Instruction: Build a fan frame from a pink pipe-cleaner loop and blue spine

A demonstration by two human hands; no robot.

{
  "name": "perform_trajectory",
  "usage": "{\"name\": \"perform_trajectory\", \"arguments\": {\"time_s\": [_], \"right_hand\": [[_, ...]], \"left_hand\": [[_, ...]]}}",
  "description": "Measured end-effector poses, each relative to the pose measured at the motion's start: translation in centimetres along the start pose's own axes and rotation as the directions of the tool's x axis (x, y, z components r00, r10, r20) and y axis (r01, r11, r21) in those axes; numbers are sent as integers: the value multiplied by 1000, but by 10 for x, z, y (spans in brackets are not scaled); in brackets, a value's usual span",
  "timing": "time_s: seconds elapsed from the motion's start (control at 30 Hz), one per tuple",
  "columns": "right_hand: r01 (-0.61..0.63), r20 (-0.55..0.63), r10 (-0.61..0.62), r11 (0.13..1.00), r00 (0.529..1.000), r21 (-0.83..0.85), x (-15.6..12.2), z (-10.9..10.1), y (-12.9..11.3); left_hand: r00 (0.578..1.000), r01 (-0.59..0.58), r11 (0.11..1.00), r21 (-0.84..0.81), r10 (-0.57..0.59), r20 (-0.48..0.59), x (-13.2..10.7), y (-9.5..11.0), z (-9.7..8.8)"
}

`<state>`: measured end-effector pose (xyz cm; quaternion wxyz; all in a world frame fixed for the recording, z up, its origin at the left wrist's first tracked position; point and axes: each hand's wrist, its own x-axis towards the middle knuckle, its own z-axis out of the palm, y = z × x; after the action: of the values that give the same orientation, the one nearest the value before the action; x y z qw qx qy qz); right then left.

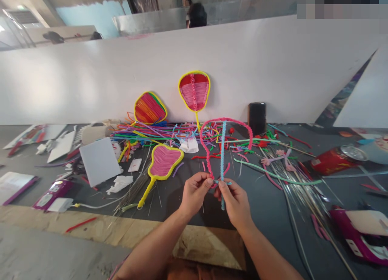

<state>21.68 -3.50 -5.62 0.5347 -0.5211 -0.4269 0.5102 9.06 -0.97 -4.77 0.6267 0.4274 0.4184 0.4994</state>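
1. Grasping the lower left end of a pink loop (201, 139), the left hand (196, 194) has thumb and forefinger pinched together.
2. The right hand (235, 201) has its thumb and fingers closed on a blue stick (222, 154), near its lower part; the two hands are just beside each other.
3. The loop and stick are held up above the dark table (266, 215), the stick upright inside the loop (whose right end hangs free).
4. A pink fan (165, 162) with a yellow edge lies left of the hands.
5. Behind, a red-and-pink fan (202, 94) and an orange-and-red fan (150, 109) stand before the white board (242, 69).
6. Noted farther right: a black phone (257, 117), upright, and a red can (335, 160).
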Motion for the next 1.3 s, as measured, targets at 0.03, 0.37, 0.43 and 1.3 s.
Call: {"name": "perform_trajectory", "arguments": {"time_s": [0.03,0.37,0.43,1.3], "right_hand": [[-27,10,27,998,1000,53,1,0,2],[-179,111,153,942,982,284,3,1,14],[-169,104,146,946,984,277,3,2,13],[35,566,155,950,809,-310,29,-53,-53]], "left_hand": [[1000,-3,1000,11,3,16,0,0,-1],[968,-247,935,253,248,30,5,-6,-11],[973,-227,939,258,229,21,4,-6,-10],[626,-767,-143,626,49,778,2,93,-22]]}}
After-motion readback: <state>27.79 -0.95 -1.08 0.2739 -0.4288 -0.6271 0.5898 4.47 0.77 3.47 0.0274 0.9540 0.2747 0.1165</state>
